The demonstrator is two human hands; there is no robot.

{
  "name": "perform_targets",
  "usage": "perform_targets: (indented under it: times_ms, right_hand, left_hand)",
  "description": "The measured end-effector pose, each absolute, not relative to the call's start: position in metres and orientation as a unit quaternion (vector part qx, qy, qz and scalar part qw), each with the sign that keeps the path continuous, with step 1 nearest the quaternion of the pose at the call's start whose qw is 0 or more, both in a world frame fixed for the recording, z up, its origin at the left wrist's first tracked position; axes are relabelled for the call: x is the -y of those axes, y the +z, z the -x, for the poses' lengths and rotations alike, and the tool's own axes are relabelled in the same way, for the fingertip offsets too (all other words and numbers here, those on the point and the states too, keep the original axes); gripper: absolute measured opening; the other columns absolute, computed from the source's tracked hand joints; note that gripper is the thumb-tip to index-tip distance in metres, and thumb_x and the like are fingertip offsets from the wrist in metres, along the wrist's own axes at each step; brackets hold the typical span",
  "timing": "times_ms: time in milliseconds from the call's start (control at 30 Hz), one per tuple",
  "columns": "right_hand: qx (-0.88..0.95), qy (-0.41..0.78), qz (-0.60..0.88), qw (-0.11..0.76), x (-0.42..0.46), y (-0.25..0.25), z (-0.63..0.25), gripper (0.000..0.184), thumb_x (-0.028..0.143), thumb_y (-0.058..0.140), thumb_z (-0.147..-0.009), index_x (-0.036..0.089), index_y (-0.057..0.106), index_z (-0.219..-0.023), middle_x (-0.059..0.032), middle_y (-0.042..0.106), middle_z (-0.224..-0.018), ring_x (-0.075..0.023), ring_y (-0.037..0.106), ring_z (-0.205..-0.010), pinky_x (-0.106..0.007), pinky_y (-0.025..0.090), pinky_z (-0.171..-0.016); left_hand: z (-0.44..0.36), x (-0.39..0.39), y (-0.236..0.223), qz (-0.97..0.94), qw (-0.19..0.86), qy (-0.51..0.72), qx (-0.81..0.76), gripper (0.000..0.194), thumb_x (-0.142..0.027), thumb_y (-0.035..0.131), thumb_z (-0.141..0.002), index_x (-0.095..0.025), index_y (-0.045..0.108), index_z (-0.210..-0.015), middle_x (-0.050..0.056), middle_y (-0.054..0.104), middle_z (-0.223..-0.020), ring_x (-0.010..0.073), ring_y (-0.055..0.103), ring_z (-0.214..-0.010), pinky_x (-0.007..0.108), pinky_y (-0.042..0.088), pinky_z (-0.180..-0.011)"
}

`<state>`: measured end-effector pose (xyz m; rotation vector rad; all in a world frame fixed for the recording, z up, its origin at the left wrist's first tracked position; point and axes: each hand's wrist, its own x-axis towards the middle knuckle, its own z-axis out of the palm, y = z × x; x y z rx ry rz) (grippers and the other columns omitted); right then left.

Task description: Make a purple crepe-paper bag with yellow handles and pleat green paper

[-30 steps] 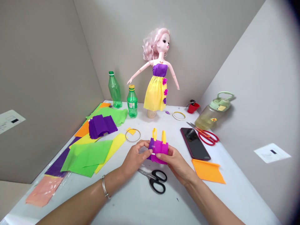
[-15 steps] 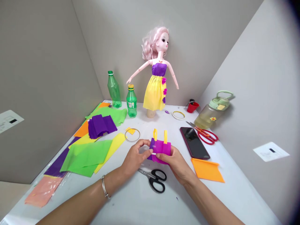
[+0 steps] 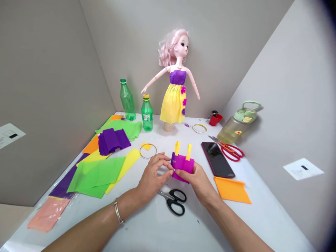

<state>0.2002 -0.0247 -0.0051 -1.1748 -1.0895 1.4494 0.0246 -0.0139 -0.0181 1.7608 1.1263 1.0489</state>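
My right hand (image 3: 201, 182) grips a small magenta and purple paper piece (image 3: 183, 162) by its right side, thumb in front. Two yellow paper straps (image 3: 188, 152) stand up from its top edge. At the lower left edge of the piece, the thumb and forefinger of my left hand (image 3: 154, 175) are pinched together, its other fingers curved above. A tiny white bit shows by those fingertips; whether they hold it or the paper's edge is unclear. Black-handled scissors (image 3: 175, 202) lie on the table just below my hands.
Paper sheets, including a green one (image 3: 97, 175), cover the left side. A bangle (image 3: 148, 151) lies near my left hand. Behind stand a doll (image 3: 173, 101) and green bottles (image 3: 147, 115). To the right are a phone (image 3: 217, 159), red-handled scissors (image 3: 232, 151), orange paper (image 3: 232, 190) and a water bottle (image 3: 237, 124).
The magenta piece has shifted slightly right and tilted in my right hand. My left thumb and forefinger have drawn from its front to its left edge and closed together.
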Motion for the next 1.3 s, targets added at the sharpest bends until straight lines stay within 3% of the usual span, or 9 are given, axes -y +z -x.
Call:
perform_targets:
  times_ms: [800,1300]
  right_hand:
    - [0.472,0.543,0.533,0.445,0.026,0.001,-0.197,0.037,0.026,0.077,-0.068,0.017,0.069,-0.103,-0.0002,0.072,-0.084,-0.0191,0.064,-0.076,-0.029,0.052,-0.07]
    - [0.409,0.604,0.487,0.48,0.021,-0.004,-0.206,0.036,0.031,0.084,-0.065,0.016,0.072,-0.095,-0.0042,0.075,-0.087,-0.0215,0.066,-0.08,-0.033,0.05,-0.078]
  left_hand:
    - [-0.023,0.013,-0.011,-0.701,0.387,0.398,-0.448,0.007,-0.02,0.062,-0.083,-0.024,0.063,-0.077,0.007,0.063,-0.115,0.0264,0.041,-0.132,0.048,0.03,-0.112]
    - [-0.015,0.005,-0.007,-0.681,0.418,0.382,-0.465,0.011,-0.029,0.058,-0.084,-0.023,0.061,-0.076,0.008,0.064,-0.12,0.0279,0.043,-0.133,0.049,0.03,-0.112]
